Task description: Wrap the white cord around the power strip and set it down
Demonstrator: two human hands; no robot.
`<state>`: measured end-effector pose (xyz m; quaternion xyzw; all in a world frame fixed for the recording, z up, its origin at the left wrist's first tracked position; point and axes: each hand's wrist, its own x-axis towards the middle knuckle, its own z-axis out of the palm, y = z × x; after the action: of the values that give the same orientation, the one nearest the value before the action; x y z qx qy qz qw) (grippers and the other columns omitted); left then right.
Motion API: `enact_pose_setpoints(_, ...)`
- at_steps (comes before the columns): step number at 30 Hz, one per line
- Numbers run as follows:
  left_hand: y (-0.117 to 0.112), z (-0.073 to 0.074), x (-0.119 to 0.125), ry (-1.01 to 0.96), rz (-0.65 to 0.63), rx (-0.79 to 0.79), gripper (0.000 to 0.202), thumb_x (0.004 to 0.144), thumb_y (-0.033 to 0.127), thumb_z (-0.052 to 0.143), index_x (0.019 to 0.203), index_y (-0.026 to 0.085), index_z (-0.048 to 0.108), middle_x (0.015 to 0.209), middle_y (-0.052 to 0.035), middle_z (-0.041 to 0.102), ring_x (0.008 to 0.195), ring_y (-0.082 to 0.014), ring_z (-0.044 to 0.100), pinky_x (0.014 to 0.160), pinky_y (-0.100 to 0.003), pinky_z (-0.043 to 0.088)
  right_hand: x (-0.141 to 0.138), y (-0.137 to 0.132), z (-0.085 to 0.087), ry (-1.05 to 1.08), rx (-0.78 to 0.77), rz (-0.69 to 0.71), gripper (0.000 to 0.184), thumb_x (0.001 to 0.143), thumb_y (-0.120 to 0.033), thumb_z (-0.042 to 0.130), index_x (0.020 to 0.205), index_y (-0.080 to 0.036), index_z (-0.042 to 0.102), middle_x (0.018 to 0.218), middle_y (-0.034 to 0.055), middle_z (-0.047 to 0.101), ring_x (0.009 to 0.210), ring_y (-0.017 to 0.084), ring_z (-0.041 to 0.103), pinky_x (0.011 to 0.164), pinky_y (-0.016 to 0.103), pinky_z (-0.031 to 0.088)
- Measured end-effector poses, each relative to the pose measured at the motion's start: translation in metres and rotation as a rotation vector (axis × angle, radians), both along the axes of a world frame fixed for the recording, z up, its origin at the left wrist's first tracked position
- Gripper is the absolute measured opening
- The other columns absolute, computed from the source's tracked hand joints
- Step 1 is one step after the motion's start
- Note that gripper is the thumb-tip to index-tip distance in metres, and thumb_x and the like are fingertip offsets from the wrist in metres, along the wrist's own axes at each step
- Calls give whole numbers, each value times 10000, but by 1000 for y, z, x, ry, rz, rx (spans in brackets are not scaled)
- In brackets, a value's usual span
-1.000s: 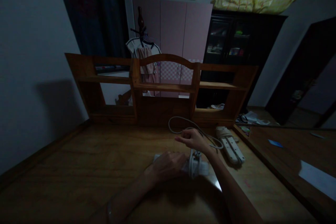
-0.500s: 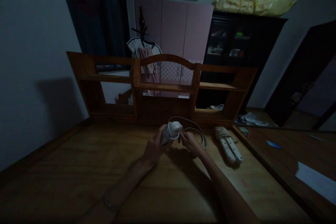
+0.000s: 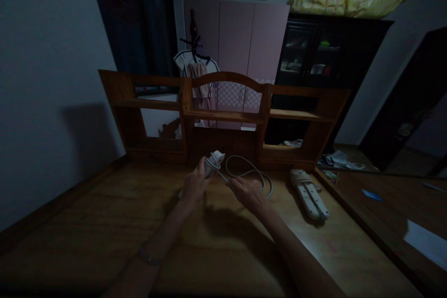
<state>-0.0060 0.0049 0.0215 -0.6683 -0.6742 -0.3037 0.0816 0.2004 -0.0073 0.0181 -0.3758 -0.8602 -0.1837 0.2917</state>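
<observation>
- A white power strip (image 3: 208,171) is in the left hand (image 3: 194,185), tilted above the desk, its far end pointing up and to the right
- The left fingers are curled round its body; a small pale bit shows past the other side of the hand
- A pale cord (image 3: 223,177) is looped round the strip's far end, then runs to the right hand (image 3: 247,192)
- The right fingers are drawn together on that cord, with hardly any gap between them
- Beyond the right hand, more cord lies in a loose loop on the wooden desk (image 3: 139,223)
- Well apart on the right lies a second power strip (image 3: 310,199), its cord wound round its far end
- Behind everything stands a wooden shelf unit (image 3: 225,115), with a pink wardrobe (image 3: 233,37) farther back
</observation>
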Motion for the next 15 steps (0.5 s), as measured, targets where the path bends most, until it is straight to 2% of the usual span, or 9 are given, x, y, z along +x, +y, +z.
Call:
enact_pose_setpoints(6,-5,-6,6,87,-77,-44,519,874,278,513,1362,219,344,1218,-123,594,980,-255,633,775,-312,448,1,-8,6,9,64,56,249,980,-309,418,859,-188,599,733,12,622,623,97,551,534,270,245)
enact_pose_setpoints(12,-11,-9,14,186,-157,-129,576,847,254,554,1379,248,331,1200,-106,588,1015,-246,601,789,-313,434,6,-16,18,-38,69,121,239,983,-317,413,878,-186,583,786,37,617,699,122,562,555,264,281)
enact_pose_setpoints(15,-13,-13,18,268,-182,-125,628,828,175,554,1398,279,313,1177,-82,586,1011,-228,581,777,-303,425,8,-14,19,-32,68,124,265,968,-364,440,824,-181,567,759,29,595,665,117,549,544,256,277)
